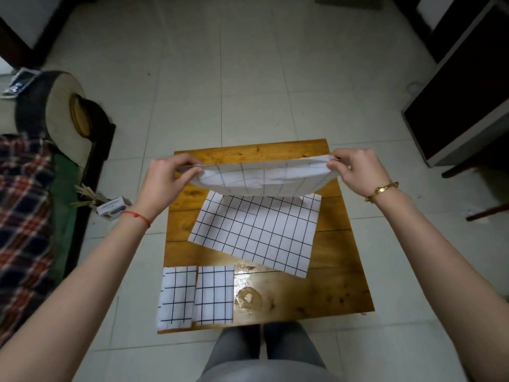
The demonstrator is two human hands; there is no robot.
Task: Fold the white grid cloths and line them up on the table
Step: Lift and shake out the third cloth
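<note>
head-worn wide view, looking steeply down, close over small table (316,293), edges apparently warped

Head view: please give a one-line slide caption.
Both hands lift one grid cloth above the table.

Your wooden table (325,293) held one flat grid cloth (256,230) and two folded cloths (196,295) touching side by side.

Looks like a home, prob. a living room. Small low wooden tabletop (316,293) sits on a pale tiled floor (220,78). Left of it: sofa armrest (63,114) w/ a plaid blanket (22,216) draped over the seat, plus a small cardboard box (111,209) on the floor between them. Right of the tabletop: dark cabinet (465,100) w/ pale frame.
</note>
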